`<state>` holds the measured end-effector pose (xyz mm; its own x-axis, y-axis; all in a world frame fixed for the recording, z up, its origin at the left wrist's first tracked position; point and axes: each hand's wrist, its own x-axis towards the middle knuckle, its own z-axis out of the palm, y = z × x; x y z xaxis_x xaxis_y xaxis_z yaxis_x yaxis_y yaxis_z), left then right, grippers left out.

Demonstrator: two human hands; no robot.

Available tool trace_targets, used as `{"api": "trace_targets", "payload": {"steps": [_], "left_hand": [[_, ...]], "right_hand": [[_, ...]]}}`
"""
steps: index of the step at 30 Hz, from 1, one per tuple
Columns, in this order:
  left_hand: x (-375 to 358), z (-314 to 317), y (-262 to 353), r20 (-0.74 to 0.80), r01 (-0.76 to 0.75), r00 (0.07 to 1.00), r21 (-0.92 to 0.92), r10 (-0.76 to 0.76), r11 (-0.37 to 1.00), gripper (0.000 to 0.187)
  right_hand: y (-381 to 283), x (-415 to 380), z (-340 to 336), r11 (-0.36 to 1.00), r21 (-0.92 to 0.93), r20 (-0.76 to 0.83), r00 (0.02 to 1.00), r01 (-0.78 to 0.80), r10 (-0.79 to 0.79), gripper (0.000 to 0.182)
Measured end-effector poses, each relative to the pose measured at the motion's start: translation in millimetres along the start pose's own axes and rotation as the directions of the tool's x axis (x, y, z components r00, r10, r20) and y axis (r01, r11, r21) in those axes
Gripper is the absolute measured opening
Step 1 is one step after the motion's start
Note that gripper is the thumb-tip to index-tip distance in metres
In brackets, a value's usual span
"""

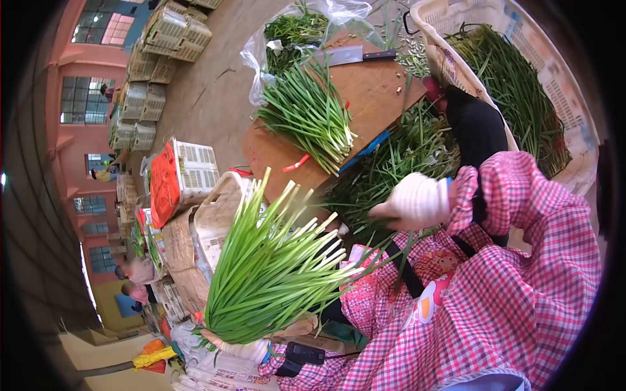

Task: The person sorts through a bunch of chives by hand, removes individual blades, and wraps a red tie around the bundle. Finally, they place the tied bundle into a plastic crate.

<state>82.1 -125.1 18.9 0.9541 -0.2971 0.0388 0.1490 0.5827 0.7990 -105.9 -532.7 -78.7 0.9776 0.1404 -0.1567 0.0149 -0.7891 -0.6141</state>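
Observation:
My left hand (236,347), at the bottom in a white glove with bare fingertips, is wrapped round a large bunch of garlic chives (267,274). The pale stem ends point up and to the right. My right hand (417,202), in a similar glove, is over loose chive leaves (417,146) and apart from the bunch; its fingers are smeared by motion. Another bunch of chives (306,114) lies on a wooden board (378,91) beside a red strip (297,163). A knife with a black handle (355,56) rests at the board's far edge.
At the upper right stands a large white crate (482,88) full of chives. A clear plastic bag (253,62) with greens is behind the board. A white crate with red cloth (195,166) stands to the left. Stacked crates (176,29) and people are farther off.

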Motion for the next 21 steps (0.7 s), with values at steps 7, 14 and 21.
{"api": "trace_targets", "payload": {"steps": [7, 14, 21], "left_hand": [[-9.2, 47.7, -11.9, 0.154, 0.053, 0.987, -0.001, -0.052, 0.999, 0.041], [-6.5, 66.7, -26.2, 0.101, 0.021, 0.995, -0.195, -0.002, 0.98, 0.029], [7.7, 53.6, -38.3, 0.186, -0.051, 0.98, -0.135, 0.076, 0.989, 0.028]], "right_hand": [[-38.4, 69.8, 34.1, 0.845, 0.506, -0.246, 0.968, 0.174, -0.052, 0.034], [-53.0, 77.0, 43.1, 0.25, 0.958, 0.14, 0.99, -0.142, 0.025, 0.028], [-33.1, 63.8, 52.3, -0.004, 0.986, 0.165, 0.986, -0.166, -0.029, 0.026]]}}
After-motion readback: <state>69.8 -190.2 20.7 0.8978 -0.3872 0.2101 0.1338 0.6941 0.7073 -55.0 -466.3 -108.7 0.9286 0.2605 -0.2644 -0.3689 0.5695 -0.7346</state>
